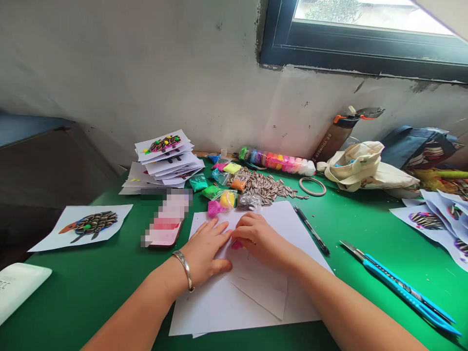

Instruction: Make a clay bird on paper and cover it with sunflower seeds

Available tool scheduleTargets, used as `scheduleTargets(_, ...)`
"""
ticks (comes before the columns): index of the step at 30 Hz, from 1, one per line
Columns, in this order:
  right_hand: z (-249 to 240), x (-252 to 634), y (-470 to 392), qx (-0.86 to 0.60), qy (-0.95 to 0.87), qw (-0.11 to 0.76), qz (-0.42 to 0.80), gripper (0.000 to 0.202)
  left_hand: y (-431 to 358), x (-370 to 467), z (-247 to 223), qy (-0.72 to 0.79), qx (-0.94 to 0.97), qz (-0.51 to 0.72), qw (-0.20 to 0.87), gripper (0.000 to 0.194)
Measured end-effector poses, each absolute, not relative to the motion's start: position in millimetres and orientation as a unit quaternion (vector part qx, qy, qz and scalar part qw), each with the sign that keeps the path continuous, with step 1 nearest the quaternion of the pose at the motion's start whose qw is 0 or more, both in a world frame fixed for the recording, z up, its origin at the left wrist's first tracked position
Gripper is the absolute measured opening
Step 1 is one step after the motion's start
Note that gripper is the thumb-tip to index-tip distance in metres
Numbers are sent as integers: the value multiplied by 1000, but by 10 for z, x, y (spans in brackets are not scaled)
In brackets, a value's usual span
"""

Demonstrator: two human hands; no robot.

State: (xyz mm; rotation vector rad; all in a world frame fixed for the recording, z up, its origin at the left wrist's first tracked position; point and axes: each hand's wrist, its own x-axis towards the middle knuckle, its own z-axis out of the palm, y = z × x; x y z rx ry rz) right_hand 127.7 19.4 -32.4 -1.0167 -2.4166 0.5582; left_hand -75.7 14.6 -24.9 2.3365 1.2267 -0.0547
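My left hand lies flat with fingers spread on a small sheet of white paper, holding it down. This sheet rests on larger white sheets. My right hand is closed, its fingers bent and pressed together at a bit of pink modelling clay on the small sheet. A trace of yellow shows beside the pink, mostly hidden under the right hand. Just beyond the hands are small bags of coloured clay, among them a yellow one, and a heap of striped sunflower seeds.
A blue utility knife with its blade out and a black pen lie right. Left are a phone, a seed picture and a stack of pictures. Behind stand clay tubs, a tape roll and a bottle.
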Motion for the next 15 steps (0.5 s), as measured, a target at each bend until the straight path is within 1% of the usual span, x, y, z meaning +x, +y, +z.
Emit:
scheduleTargets(9, -303, 1259, 182, -387, -874, 218, 196, 19, 152, -784, -317, 445, 861, -4, 247, 69)
scheduleTargets(15, -304, 1276, 175, -390, -875, 216, 191, 18, 148, -782, -318, 448, 860, -13, 243, 72)
